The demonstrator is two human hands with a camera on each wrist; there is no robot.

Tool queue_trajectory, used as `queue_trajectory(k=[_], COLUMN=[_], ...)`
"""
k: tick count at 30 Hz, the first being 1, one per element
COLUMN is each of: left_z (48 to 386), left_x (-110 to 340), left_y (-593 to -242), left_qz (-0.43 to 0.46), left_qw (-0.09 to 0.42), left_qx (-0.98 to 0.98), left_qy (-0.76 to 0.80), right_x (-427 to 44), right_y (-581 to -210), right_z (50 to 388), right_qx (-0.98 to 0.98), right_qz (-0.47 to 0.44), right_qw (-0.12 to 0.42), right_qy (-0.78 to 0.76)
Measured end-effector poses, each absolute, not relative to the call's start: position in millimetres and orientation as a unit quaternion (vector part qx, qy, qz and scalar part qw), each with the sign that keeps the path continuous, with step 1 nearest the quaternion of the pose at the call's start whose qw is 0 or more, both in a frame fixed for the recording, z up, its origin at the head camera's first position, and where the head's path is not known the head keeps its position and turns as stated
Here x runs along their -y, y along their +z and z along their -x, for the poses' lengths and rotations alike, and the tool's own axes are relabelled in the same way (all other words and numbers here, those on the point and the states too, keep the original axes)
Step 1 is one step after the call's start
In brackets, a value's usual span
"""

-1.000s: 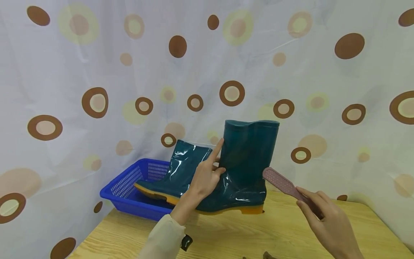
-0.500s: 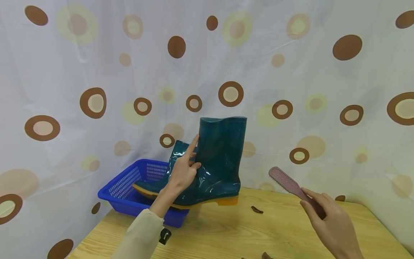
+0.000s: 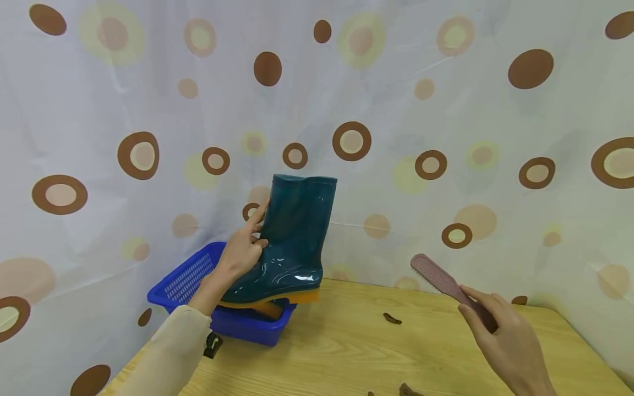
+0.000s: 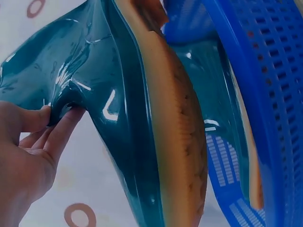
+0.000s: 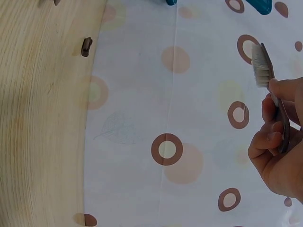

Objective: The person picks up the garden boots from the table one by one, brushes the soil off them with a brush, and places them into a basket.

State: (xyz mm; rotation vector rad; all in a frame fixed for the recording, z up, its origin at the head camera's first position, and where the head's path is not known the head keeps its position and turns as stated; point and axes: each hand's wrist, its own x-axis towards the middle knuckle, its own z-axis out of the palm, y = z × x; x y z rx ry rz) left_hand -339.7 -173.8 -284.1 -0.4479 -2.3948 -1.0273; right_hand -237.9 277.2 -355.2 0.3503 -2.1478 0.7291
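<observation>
A dark green rubber boot (image 3: 299, 231) with an orange sole is held upright by my left hand (image 3: 242, 250), in front of and above the blue basket (image 3: 257, 330). In the left wrist view the thumb and fingers of that hand (image 4: 33, 151) pinch the boot (image 4: 109, 94) at the front of its ankle. Another green boot (image 4: 220, 104) lies in the basket; in the head view it is mostly hidden behind the held one. Away to the right, my right hand (image 3: 505, 335) grips a mauve brush (image 3: 441, 278) by its handle. Pale bristles (image 5: 260, 66) show in the right wrist view.
Small brown lumps lie on the wooden table (image 3: 346, 341): one brown piece (image 3: 392, 318) toward the back and another brown clump (image 3: 408, 390) at the near edge. A spotted curtain (image 3: 386, 110) hangs behind and along both sides.
My left hand has carried the boot leftward, away from the brush and over the basket's near side. A brown piece on the table has come into view. The right hand has barely moved.
</observation>
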Motion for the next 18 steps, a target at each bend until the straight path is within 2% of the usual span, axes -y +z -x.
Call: queue_trajectory(k=[18], left_z=[339.3], left_x=[235.5], left_y=[-266.4], left_qz=[0.169], left_qw=[0.193], left_qx=[0.916], left_qy=[-0.309], right_x=[-276.9], right_y=[-357.3], right_z=[237.3], right_qx=[0.861], right_qz=[-0.134], right_qw=[0.404], right_qy=[0.278])
